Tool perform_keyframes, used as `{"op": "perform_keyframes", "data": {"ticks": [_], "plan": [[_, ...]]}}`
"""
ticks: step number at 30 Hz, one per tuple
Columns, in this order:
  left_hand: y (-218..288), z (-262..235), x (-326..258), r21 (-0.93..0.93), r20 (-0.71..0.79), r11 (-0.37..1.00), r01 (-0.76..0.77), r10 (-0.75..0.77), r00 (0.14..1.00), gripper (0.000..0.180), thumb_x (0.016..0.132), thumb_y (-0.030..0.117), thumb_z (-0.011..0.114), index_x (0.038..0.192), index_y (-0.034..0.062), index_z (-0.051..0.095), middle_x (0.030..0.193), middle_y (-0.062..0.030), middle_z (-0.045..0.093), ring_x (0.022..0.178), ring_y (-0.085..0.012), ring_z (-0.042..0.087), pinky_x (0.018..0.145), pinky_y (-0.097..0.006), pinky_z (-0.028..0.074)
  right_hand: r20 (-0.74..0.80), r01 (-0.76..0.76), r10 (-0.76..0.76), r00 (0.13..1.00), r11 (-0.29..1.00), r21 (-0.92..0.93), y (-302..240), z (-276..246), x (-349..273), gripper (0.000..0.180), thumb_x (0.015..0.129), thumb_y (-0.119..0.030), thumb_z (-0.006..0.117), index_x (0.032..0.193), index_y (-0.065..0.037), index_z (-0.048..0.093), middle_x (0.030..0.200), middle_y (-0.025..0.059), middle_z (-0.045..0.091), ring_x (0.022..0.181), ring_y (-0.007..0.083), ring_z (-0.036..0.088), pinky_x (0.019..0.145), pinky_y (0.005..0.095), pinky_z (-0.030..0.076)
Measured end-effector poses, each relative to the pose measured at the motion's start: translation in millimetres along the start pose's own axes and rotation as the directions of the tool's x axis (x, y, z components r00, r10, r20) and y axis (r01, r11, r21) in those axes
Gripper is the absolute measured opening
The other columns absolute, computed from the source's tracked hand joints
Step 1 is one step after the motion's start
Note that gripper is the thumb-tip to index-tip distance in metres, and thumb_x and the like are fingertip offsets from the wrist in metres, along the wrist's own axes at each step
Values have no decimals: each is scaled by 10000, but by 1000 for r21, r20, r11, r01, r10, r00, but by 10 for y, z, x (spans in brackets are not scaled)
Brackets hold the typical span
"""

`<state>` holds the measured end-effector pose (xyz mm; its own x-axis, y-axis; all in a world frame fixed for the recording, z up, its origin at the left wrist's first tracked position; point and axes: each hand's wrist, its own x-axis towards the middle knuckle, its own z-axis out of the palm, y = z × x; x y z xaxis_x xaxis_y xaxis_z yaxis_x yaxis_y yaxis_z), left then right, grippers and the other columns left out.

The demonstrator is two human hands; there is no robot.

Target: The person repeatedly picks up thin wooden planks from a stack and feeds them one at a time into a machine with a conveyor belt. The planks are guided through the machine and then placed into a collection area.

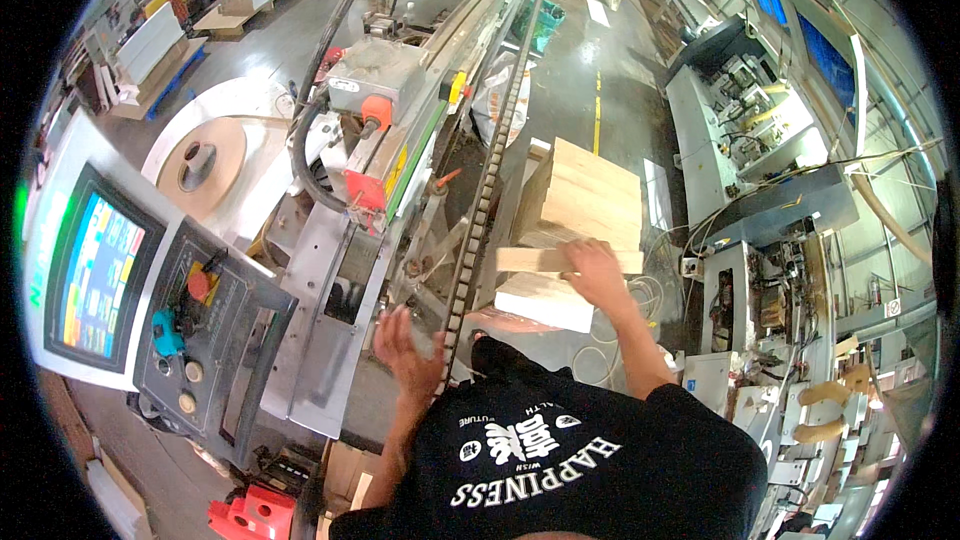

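A stack of pale wooden boards (580, 190) stands in front of me, right of the machine's chain rail. My right hand (598, 272) is closed over a narrow wooden board (525, 260), which lies crosswise at the near part of the stack. The fingertips are partly hidden behind the hand. My left hand (408, 352) holds nothing, its fingers apart, beside the metal bed of the machine (325, 325) and close to the chain rail (475, 260).
At left stands a control panel (225, 325) with a lit screen (100, 265) and a red knob. Behind it lies a large brown roll of strip (205, 168). Another machine (720, 130) lines the right side. A hose (590, 360) coils on the floor near the stack.
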<state>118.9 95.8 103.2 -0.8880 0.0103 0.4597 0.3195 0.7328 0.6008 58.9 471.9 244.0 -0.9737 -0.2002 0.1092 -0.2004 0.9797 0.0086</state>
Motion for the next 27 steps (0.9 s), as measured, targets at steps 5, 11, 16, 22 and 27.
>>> {"op": "perform_keyframes", "data": {"ticks": [5, 11, 16, 22, 27], "plan": [[525, 34, 205, 89, 198, 989, -116, 97, 975, 941, 940, 512, 755, 1630, 15, 352, 1695, -201, 353, 1604, -422, 238, 1298, -617, 137, 134, 277, -308, 942, 938, 208, -951, 208, 309, 456, 841, -203, 776, 1282, -109, 713, 1225, 107, 728, 1175, 322, 646, 1068, 475, 459], [40, 65, 17, -23, 209, 1000, 6, -1, 978, 714, 924, 312, 797, 1499, 20, 489, 1217, -195, 679, 1142, -400, 635, 1088, -534, 432, 226, 458, -503, 834, 860, 224, -1596, 674, 409, 530, 855, -187, 770, 1371, -134, 661, 1430, 74, 633, 1360, 329, 537, 1166, 515, 390], [-782, -52, -574, 199, 99, 955, 220, -243, 965, 584, 927, 306, 785, 1400, 46, 562, 1262, -197, 632, 1181, -417, 583, 1067, -546, 425, -124, 506, -494, 861, 804, 311, -1968, 1059, 440, 627, 811, -229, 819, 1404, -135, 635, 1564, 87, 516, 1506, 354, 386, 1243, 565, 304], [-1468, -257, -500, 384, -84, 838, 388, -387, 918, 579, 874, 296, 829, 1369, 101, 600, 1349, -141, 576, 1266, -377, 521, 1116, -539, 364, 334, -174, -304, 892, 451, 875, -2170, 1869, 681, 691, 842, -304, 877, 1445, -116, 597, 1486, 174, 577, 1396, 342, 537, 1171, 480, 427], [-1672, -138, -107, 438, -226, 781, 446, -384, 895, 586, 930, 411, 790, 1397, 113, 598, 1337, -139, 561, 1315, -357, 483, 1149, -564, 305, 536, -580, -418, 733, 28, 814, -2687, 2187, 1137, 747, 959, -375, 810, 1563, -87, 478, 1569, 156, 503, 1449, 287, 517, 1206, 449, 400]]}}
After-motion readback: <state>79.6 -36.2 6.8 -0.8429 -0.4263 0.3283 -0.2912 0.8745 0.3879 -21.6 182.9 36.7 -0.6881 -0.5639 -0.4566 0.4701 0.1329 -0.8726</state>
